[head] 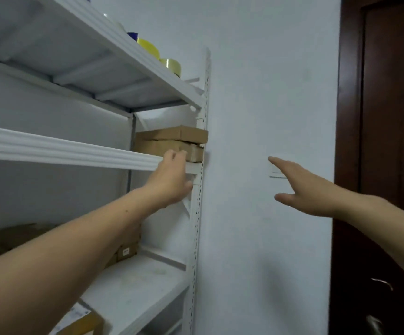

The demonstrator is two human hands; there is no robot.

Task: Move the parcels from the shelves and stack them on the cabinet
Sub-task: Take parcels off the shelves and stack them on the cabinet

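Two flat cardboard parcels sit stacked at the far right end of the middle shelf [75, 151], hard against the perforated upright [199, 189]. The upper parcel [172, 134] lies flat with its long axis along the shelf and its short end facing the upright. The lower parcel [164, 148], taped, lies the same way; the shelf lip and the left hand hide part of its front.

The left hand [172, 175] is at the shelf lip, fingers curled against the lower parcel's front. Whether it has a grip cannot be told. The right hand [309, 189] is spread, fingers straight, holding nothing, in front of the wall by a light switch [277, 172].

On the lower shelf, labelled cartons [126, 252] are largely hidden behind the left forearm. A blurred brown carton [17, 235] sits further left. Another labelled carton [80, 320] is cut off at the bottom edge. Yellow tape rolls [149, 47] stand on the top shelf, partly hidden.
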